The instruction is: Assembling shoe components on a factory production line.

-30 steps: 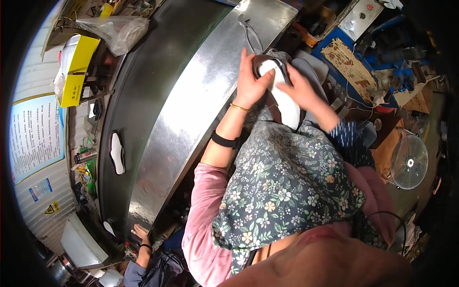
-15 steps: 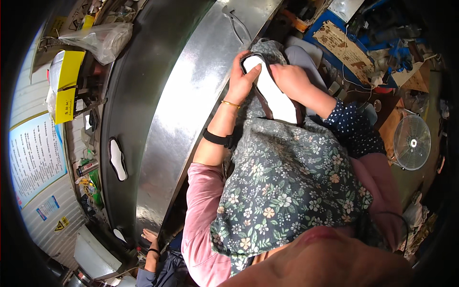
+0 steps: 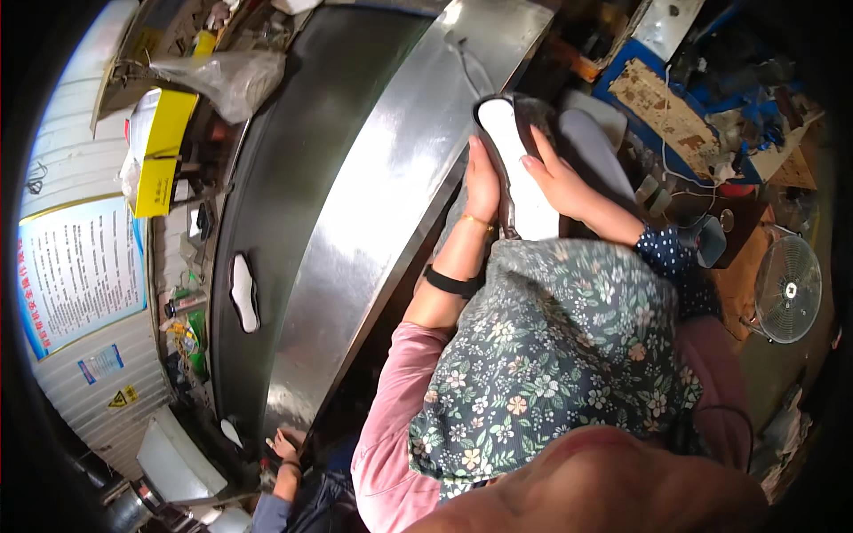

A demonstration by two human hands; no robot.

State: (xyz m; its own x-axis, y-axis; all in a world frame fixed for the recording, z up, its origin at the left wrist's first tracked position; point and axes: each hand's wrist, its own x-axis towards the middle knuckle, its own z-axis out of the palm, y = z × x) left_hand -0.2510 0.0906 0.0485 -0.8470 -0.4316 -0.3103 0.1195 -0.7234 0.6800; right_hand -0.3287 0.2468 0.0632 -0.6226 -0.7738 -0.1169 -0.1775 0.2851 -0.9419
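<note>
Both of my hands hold a shoe with a white sole (image 3: 524, 178) and a dark upper, sole side up, just off the edge of a shiny steel bench (image 3: 391, 204). My left hand (image 3: 482, 180) grips its left side, fingers along the rim. Resting on the white sole from the right is my right hand (image 3: 560, 182), fingers spread toward the toe. A flowered apron (image 3: 551, 355) covers my lap below the shoe.
A dark conveyor belt (image 3: 284, 195) runs beside the steel bench, carrying a white insole piece (image 3: 243, 291). A yellow box (image 3: 164, 151) and a plastic bag (image 3: 222, 80) lie at the far left. Another person's hand (image 3: 286, 441) reaches in lower left. A fan (image 3: 786, 289) stands right.
The shoe and both hands have shifted slightly toward the steel bench, and the shoe has turned so its white sole runs lengthwise away from me.
</note>
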